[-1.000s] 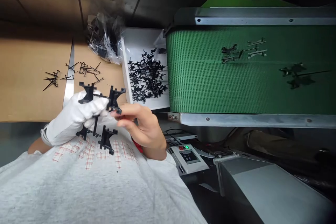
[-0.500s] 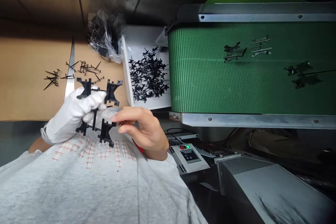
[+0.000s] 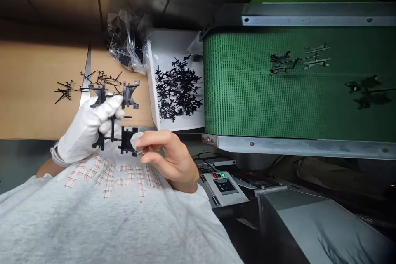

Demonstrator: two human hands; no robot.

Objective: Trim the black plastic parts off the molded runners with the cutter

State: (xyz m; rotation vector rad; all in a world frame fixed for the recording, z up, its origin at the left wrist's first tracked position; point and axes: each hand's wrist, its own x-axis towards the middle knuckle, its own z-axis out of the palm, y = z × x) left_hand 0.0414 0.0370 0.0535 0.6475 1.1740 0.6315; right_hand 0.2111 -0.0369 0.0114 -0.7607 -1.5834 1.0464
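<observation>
My left hand (image 3: 82, 128), in a white glove, is closed around the middle of a black plastic moulded frame (image 3: 113, 130). Several bracket-like pieces are joined by thin runners on this frame. My bare right hand (image 3: 168, 154) pinches a small pale object (image 3: 135, 140) between thumb and forefinger, against the frame's lower right bracket (image 3: 126, 142). A thin metallic glint shows by the fingertips; what kind of object it is, I cannot make out. Part of the frame is hidden behind the gloved fingers.
Loose black runners (image 3: 105, 78) lie on the cardboard surface (image 3: 27, 90) by a metal strip (image 3: 85, 97). A white bin (image 3: 173, 41) holds a heap of black runners, beside a clear plastic bag (image 3: 126, 45). Black moulded frames (image 3: 284, 64) lie on the green conveyor (image 3: 247, 103); a control box (image 3: 224, 187) is below.
The black frame has tilted in my left hand, so its right-hand brackets face differently. The pale object at my right fingertips now shows against the lower right bracket. The view has shifted slightly.
</observation>
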